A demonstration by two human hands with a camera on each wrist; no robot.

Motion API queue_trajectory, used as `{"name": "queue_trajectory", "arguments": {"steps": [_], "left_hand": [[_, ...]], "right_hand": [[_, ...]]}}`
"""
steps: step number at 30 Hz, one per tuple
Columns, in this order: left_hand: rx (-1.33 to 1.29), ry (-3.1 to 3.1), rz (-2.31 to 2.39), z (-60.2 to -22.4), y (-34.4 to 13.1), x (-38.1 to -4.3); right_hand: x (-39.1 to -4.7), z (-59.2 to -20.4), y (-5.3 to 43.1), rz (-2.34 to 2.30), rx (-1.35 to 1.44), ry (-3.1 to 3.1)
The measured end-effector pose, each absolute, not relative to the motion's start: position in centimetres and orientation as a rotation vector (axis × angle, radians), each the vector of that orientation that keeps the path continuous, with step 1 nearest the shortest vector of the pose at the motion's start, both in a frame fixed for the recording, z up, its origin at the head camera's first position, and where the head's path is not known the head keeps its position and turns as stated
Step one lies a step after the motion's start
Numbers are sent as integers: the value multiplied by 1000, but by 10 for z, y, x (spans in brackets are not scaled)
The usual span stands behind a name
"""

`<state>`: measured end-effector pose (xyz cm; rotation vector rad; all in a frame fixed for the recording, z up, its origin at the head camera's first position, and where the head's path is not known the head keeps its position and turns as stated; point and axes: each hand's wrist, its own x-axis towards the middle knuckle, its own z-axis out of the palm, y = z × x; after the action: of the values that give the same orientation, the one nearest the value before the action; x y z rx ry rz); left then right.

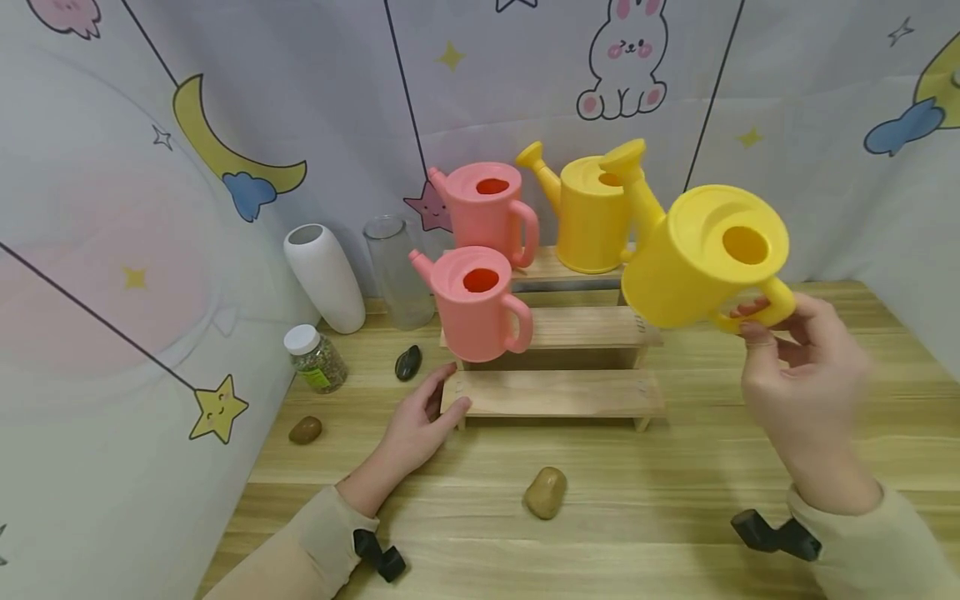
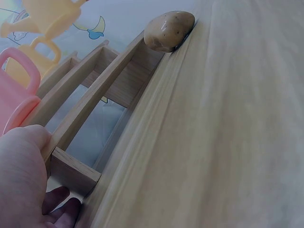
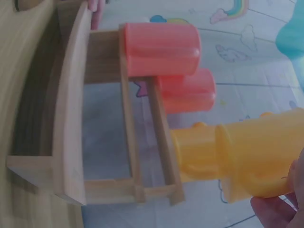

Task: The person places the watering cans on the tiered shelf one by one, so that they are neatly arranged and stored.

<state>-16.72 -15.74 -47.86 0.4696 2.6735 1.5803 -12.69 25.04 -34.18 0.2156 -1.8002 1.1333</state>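
Note:
My right hand (image 1: 813, 375) pinches the handle of a yellow watering can (image 1: 675, 267), held up in the air to the right of a wooden tiered stand (image 1: 555, 393). My left hand (image 1: 420, 421) grips the left end of the stand's lowest step; in the left wrist view its thumb lies on the plank and the fingers go down beside the leg. A second yellow watering can (image 1: 588, 221) stands on the top step, partly hidden by the held one. Next to it is a pink watering can (image 1: 480, 217), and another pink watering can (image 1: 472, 312) sits on the middle step.
Left of the stand are a white vase (image 1: 326, 279), a clear glass vase (image 1: 401, 275), a jar with a white lid (image 1: 318, 362), a black stone (image 1: 408, 363) and a brown stone (image 1: 306, 430). A tan stone (image 1: 546, 493) lies in front. Printed cloth (image 1: 525, 92) hangs behind.

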Motion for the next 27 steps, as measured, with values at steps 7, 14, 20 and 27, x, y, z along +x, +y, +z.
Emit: {"name": "queue_trajectory", "arguments": {"steps": [7, 14, 20, 27], "left_hand": [[468, 2659, 1589, -479, -158, -167], [471, 2663, 1580, -481, -158, -168], [461, 2664, 1579, -481, -158, -168], [465, 2658, 1594, -481, -158, -168]], "right_hand": [[-134, -359, 240, 1068, 277, -1904], [-138, -371, 236, 1020, 328, -1975], [-139, -375, 231, 1022, 356, -2007], [-139, -378, 227, 1030, 371, -2035]]}}
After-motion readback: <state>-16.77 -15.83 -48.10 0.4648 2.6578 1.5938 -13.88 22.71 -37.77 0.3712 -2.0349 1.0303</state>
